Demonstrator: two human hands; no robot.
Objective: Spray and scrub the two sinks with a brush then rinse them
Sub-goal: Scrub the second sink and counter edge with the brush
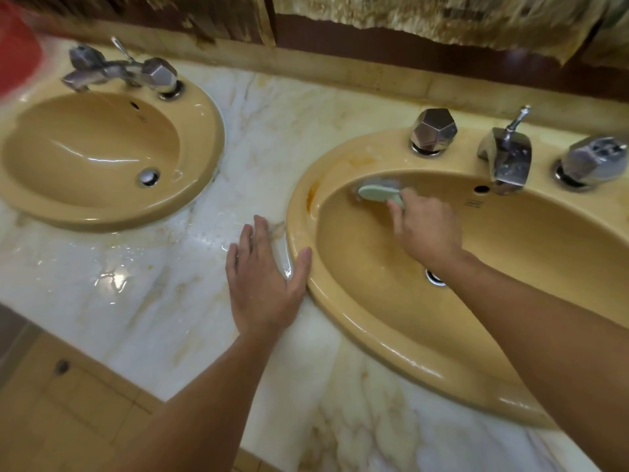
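Observation:
Two tan oval sinks are set in a wet marble counter (143, 301): the left sink (102, 219) and the right sink (357, 321). My right hand (425, 229) is inside the right sink, shut on a pale green brush (377, 193) whose head presses against the upper left wall of the bowl, just below an orange stain on the rim. My left hand (262, 281) lies flat and open on the counter, its thumb resting on the right sink's left rim. No spray bottle is in view.
Chrome taps stand behind each sink: a spout (507, 158) with faceted knobs (432, 131) on the right, a similar tap set (119, 69) on the left. A red object (17, 46) sits at the far left. The counter's front edge drops to tiled floor (68, 403).

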